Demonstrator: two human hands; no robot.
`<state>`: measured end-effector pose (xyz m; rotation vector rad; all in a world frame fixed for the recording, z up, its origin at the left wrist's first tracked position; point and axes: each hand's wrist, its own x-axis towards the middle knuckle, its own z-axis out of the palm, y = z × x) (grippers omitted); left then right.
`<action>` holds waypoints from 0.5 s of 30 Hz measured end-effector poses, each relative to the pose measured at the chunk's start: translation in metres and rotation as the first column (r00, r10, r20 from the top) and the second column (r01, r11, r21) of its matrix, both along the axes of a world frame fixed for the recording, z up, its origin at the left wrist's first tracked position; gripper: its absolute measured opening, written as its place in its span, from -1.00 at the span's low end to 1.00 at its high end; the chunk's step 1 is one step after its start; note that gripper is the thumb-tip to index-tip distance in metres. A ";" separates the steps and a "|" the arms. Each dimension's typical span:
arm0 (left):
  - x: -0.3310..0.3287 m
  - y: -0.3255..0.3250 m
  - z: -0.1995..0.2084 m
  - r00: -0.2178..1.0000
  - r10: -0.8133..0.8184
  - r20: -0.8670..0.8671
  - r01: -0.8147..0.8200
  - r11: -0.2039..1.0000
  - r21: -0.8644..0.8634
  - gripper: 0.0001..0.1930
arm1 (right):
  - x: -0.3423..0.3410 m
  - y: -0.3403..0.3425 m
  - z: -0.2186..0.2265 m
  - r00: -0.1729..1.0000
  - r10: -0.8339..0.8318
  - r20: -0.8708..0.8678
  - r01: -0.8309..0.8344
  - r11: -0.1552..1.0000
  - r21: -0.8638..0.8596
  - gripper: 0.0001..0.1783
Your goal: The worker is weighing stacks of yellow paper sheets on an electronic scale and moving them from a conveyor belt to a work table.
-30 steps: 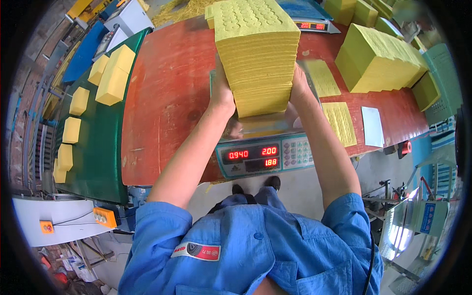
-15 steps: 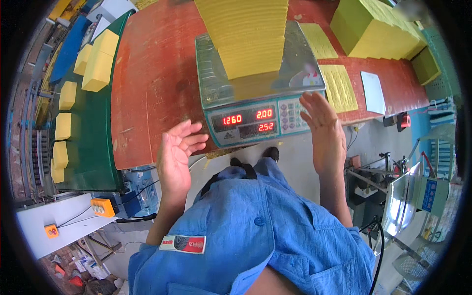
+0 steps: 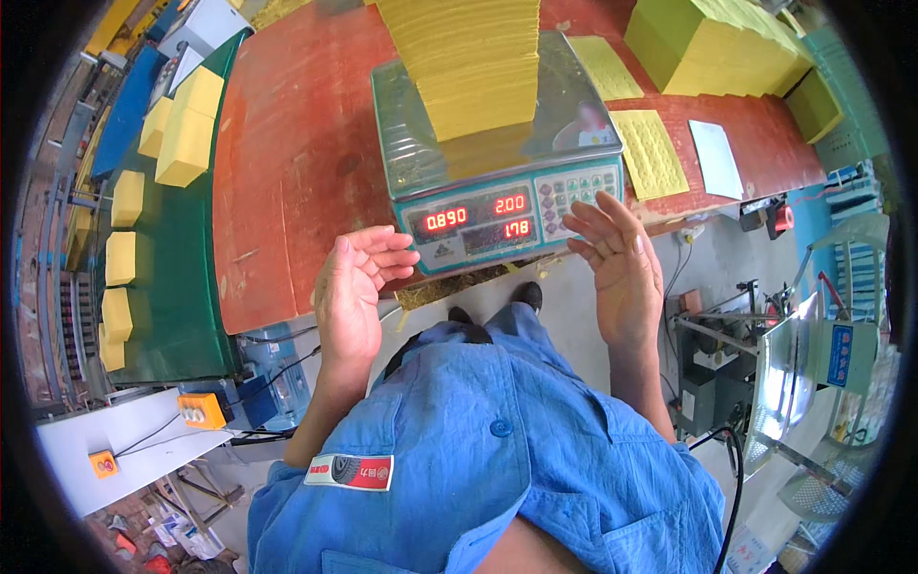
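A tall stack of yellow sheets (image 3: 478,81) stands on the metal pan of a digital scale (image 3: 449,182), and its red digits are lit. My left hand (image 3: 356,287) is held up in front of the scale's left corner, palm inward, fingers loosely curved and apart. On the other side, my right hand (image 3: 622,273) is raised near the keypad (image 3: 576,203), its fingers also spread and slightly bent. Neither hand holds anything, and both are off the stack.
The scale rests on a worn red tabletop (image 3: 277,172). To its right lie a flat yellow sheet (image 3: 650,153), a white card (image 3: 715,158) and a large yellow block stack (image 3: 717,48). Small yellow blocks (image 3: 191,134) line a green surface (image 3: 172,277) at left. Machinery stands at lower right.
Both hands have moved inward a little, closer to each other. The digits on the scale's display have changed to lower values. The view has shifted slightly.
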<state>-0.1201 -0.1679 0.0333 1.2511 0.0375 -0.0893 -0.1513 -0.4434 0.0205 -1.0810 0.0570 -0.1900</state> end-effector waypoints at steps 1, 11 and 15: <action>-0.001 0.001 -0.001 1.000 0.004 -0.003 -0.004 1.000 0.002 -0.49 | 0.001 0.001 -0.001 1.000 -0.007 -0.009 0.007 1.000 -0.001 -0.45; 0.004 0.002 -0.006 0.999 0.040 -0.018 -0.040 0.999 0.024 -0.51 | 0.015 -0.004 -0.006 1.000 0.000 -0.005 0.000 1.000 -0.009 -0.47; 0.011 -0.014 -0.005 0.999 0.010 -0.049 -0.008 0.998 0.055 -0.59 | 0.025 -0.009 -0.014 0.995 0.084 -0.054 -0.081 0.995 0.061 -0.49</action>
